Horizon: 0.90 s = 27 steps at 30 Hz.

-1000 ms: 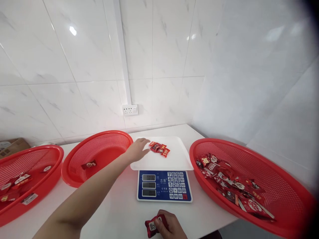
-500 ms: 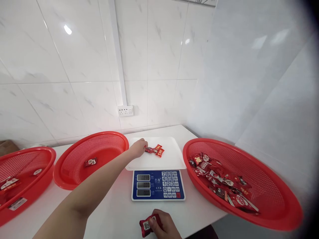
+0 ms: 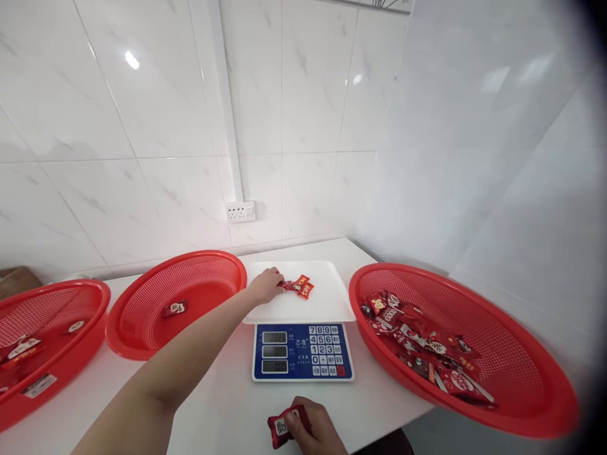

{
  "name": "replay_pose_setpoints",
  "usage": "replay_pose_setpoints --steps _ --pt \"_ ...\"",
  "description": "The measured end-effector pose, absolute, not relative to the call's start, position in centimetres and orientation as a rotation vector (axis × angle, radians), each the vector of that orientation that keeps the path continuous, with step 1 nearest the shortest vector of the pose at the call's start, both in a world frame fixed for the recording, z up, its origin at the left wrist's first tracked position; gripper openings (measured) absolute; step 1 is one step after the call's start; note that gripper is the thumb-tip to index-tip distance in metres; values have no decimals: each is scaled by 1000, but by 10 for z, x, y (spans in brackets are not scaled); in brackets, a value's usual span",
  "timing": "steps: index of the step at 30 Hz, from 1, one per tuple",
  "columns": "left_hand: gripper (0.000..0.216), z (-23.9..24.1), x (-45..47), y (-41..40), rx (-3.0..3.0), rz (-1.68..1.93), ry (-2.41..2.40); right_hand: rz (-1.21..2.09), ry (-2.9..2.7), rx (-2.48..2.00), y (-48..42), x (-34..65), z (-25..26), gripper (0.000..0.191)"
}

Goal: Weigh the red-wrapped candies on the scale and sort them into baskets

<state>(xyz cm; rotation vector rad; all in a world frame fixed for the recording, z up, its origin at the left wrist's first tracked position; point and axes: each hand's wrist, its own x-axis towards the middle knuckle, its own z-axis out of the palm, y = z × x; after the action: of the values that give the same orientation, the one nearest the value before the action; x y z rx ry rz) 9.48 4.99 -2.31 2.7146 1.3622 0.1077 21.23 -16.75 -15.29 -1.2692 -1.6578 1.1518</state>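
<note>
My left hand [image 3: 266,285] reaches over the white weighing tray [image 3: 322,308], its fingers closed on the end of a small red snack packet [image 3: 287,285]. Right beside that lie other small red packets [image 3: 304,286] with yellow print, touching one another. Below the tray is the scale's blue keypad panel [image 3: 302,352], with three displays and number keys. Close to the table's front edge, my right hand [image 3: 315,430] grips a dark red snack packet [image 3: 281,428] with white lettering, thumb on top. The left fingertips are partly hidden.
A red basket [image 3: 535,373] on the right holds many red packets. To the left, another red basket [image 3: 213,268] contains one packet [image 3: 175,308]. A third red basket [image 3: 90,297] with several packets stands at the far left. The tiled wall has a socket [image 3: 241,212].
My left hand stays at the tray, its fingers now lower over the packets. The scale's top display shows a different reading. My right hand keeps its packet, nearly still.
</note>
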Motion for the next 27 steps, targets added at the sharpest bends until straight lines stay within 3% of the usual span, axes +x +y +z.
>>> replay_pose_setpoints --steps 12,14,22,27 --pt "18 33 4 28 2548 186 1964 1174 -1674 -1231 -167 215 -156 58" --pt "25 30 2 26 2550 176 1966 1191 -1680 -1219 -166 216 -155 58" --pt "55 -14 107 16 2719 174 1438 1147 -1672 -1234 -164 212 -158 58" --pt "51 -33 160 27 2715 180 1469 1126 -1619 -1293 -168 213 -166 55"
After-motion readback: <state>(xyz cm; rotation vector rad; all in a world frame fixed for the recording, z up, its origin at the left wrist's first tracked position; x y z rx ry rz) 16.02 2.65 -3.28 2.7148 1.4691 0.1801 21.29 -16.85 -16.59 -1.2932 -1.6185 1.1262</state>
